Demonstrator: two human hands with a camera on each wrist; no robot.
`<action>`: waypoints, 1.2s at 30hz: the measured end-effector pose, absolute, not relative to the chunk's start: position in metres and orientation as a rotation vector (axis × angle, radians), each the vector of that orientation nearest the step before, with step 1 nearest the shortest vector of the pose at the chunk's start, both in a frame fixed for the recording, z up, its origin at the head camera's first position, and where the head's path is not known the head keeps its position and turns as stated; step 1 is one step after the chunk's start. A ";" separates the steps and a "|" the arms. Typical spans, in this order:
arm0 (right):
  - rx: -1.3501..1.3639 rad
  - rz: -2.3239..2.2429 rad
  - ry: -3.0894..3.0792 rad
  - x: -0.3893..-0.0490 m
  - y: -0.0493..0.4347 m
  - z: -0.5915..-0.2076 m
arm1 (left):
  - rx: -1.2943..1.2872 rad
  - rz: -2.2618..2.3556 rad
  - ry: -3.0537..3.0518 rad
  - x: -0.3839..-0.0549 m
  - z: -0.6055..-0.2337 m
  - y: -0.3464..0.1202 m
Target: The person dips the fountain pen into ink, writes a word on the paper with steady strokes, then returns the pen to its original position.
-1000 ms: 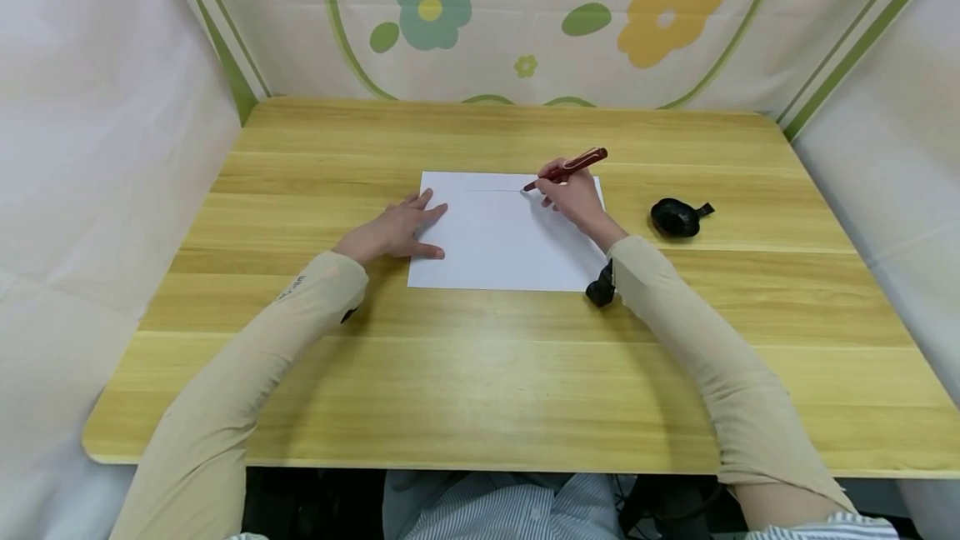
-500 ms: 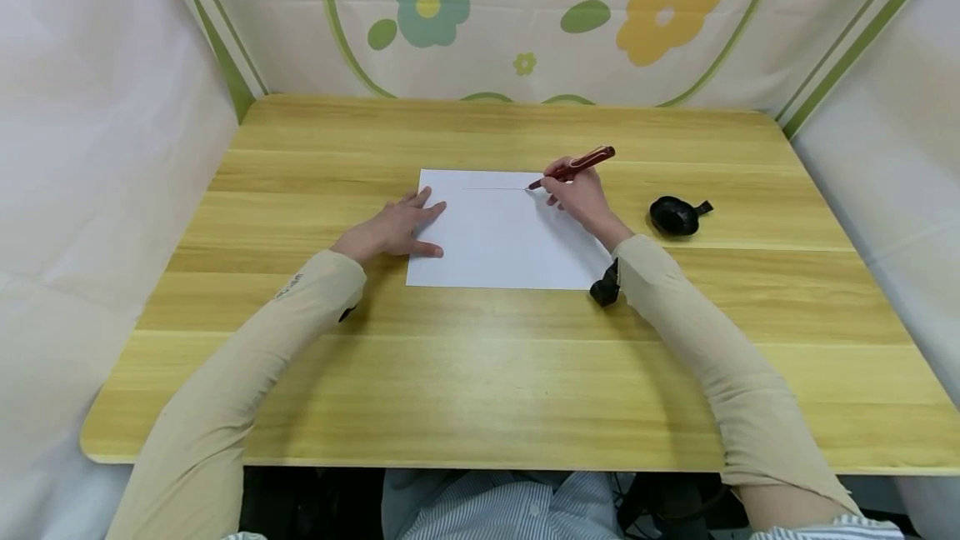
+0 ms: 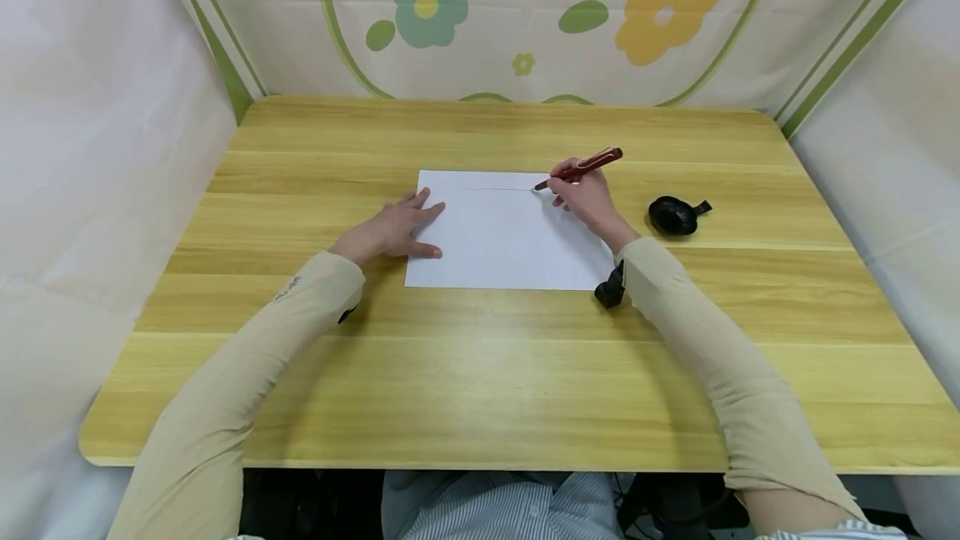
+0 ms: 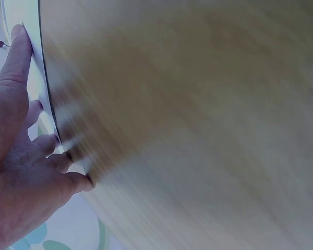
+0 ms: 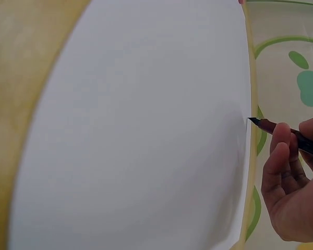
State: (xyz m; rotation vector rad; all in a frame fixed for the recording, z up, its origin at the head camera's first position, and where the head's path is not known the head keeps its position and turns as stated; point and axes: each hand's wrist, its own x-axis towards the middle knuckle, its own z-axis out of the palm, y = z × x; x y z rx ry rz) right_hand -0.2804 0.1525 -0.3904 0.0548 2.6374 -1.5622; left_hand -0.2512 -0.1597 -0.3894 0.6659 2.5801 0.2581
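Note:
A white sheet of paper (image 3: 495,240) lies on the wooden table, with a thin straight line running across its upper part. My right hand (image 3: 588,198) pinches a dark red pen (image 3: 596,161), whose tip meets the paper at the right end of that line. In the right wrist view the pen (image 5: 267,125) shows a dark pointed nib, and the fingers curl round its barrel. My left hand (image 3: 393,227) rests with spread fingers on the left edge of the paper. The left wrist view shows this hand (image 4: 28,166) with its thumb (image 4: 18,57) stretched out along the sheet.
To the right of the paper a small black rounded object (image 3: 673,215) with a short tab lies on the table (image 3: 480,390). A black device (image 3: 611,286) hangs at the right wrist. Behind the table stands a white curtain (image 3: 495,7) with printed flowers.
My right hand and the pen have moved slightly to the right, and the drawn line has grown longer that way. The left hand has stayed in place on the paper.

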 end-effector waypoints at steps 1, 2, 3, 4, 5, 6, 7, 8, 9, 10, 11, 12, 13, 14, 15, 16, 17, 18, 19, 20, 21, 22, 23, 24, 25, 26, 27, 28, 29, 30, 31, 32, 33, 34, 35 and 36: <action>0.060 -1.563 2.637 -0.280 0.153 -0.390 | 0.667 0.261 2.579 -0.251 -0.389 -0.160; 0.067 -1.562 2.637 -0.280 0.154 -0.390 | 0.667 0.265 2.578 -0.251 -0.390 -0.160; 0.070 -1.564 2.635 -0.280 0.154 -0.390 | 0.666 0.270 2.577 -0.251 -0.390 -0.160; 0.074 -1.566 2.633 -0.279 0.155 -0.390 | 0.663 0.275 2.575 -0.251 -0.390 -0.160; 0.078 -1.569 2.631 -0.279 0.156 -0.390 | 0.664 0.277 2.575 -0.251 -0.390 -0.160; 0.077 -1.568 2.632 -0.279 0.156 -0.390 | 0.662 0.279 2.574 -0.251 -0.390 -0.160; 0.077 -1.569 2.632 -0.279 0.157 -0.390 | 0.662 0.280 2.573 -0.251 -0.390 -0.160; 0.079 -1.570 2.631 -0.279 0.158 -0.390 | 0.659 0.281 2.572 -0.251 -0.390 -0.160; 0.081 -1.571 2.631 -0.280 0.159 -0.391 | 0.660 0.279 2.572 -0.251 -0.390 -0.160; 0.081 -1.570 2.634 -0.280 0.160 -0.391 | 0.660 0.279 2.572 -0.251 -0.390 -0.160; 0.080 -1.567 2.637 -0.280 0.160 -0.391 | 0.662 0.279 2.573 -0.250 -0.390 -0.160; 0.079 -1.563 2.641 -0.280 0.161 -0.391 | 0.663 0.281 2.573 -0.250 -0.390 -0.160; 0.078 -1.563 2.643 -0.280 0.162 -0.391 | 0.665 0.283 2.574 -0.250 -0.390 -0.160; 0.078 -1.559 2.646 -0.280 0.163 -0.391 | 0.665 0.286 2.576 -0.250 -0.389 -0.161; 0.077 -1.554 2.649 -0.280 0.164 -0.391 | 0.668 0.287 2.578 -0.249 -0.389 -0.161; 0.076 -1.551 2.652 -0.280 0.165 -0.391 | 0.671 0.289 2.579 -0.249 -0.389 -0.161; 0.077 -1.551 2.652 -0.280 0.165 -0.391 | 0.670 0.289 2.579 -0.249 -0.389 -0.161; 0.081 -1.549 2.652 -0.280 0.166 -0.391 | 0.669 0.290 2.580 -0.249 -0.389 -0.161; 0.086 -1.549 2.650 -0.280 0.167 -0.391 | 0.667 0.292 2.581 -0.249 -0.389 -0.161; 0.094 -1.549 2.650 -0.280 0.167 -0.391 | 0.664 0.295 2.581 -0.249 -0.389 -0.161; 0.098 -1.552 2.649 -0.280 0.167 -0.391 | 0.662 0.295 2.580 -0.250 -0.390 -0.161; 0.102 -1.552 2.648 -0.280 0.168 -0.390 | 0.659 0.297 2.580 -0.250 -0.390 -0.161; 0.104 -1.552 2.649 -0.280 0.168 -0.390 | 0.655 0.298 2.581 -0.250 -0.391 -0.161; 0.106 -1.551 2.650 -0.280 0.168 -0.390 | 0.652 0.297 2.581 -0.250 -0.391 -0.161; 0.106 -1.553 2.651 -0.280 0.169 -0.390 | 0.651 0.298 2.581 -0.251 -0.392 -0.161; 0.107 -1.551 2.651 -0.279 0.169 -0.390 | 0.652 0.300 2.580 -0.251 -0.392 -0.161; 0.108 -1.552 2.651 -0.279 0.170 -0.390 | 0.652 0.302 2.579 -0.251 -0.392 -0.161; 0.110 -1.551 2.653 -0.279 0.170 -0.390 | 0.654 0.305 2.578 -0.251 -0.392 -0.161; 0.110 -1.551 2.653 -0.278 0.171 -0.390 | 0.656 0.314 2.577 -0.251 -0.391 -0.161; 0.107 -1.554 2.651 -0.278 0.171 -0.389 | 0.657 0.320 2.575 -0.250 -0.391 -0.161; 0.110 -1.557 2.649 -0.278 0.172 -0.389 | 0.657 0.325 2.574 -0.250 -0.390 -0.161; 0.112 -1.559 2.647 -0.278 0.172 -0.389 | 0.664 0.336 2.575 -0.249 -0.389 -0.161; 0.108 -1.562 2.646 -0.278 0.173 -0.389 | 0.663 0.338 2.574 -0.249 -0.388 -0.161; 0.103 -1.562 2.646 -0.278 0.173 -0.389 | 0.664 0.337 2.575 -0.248 -0.387 -0.161; 0.101 -1.564 2.644 -0.278 0.173 -0.389 | 0.666 0.336 2.576 -0.248 -0.386 -0.161; 0.105 -1.569 2.641 -0.278 0.173 -0.389 | 0.665 0.330 2.577 -0.247 -0.386 -0.161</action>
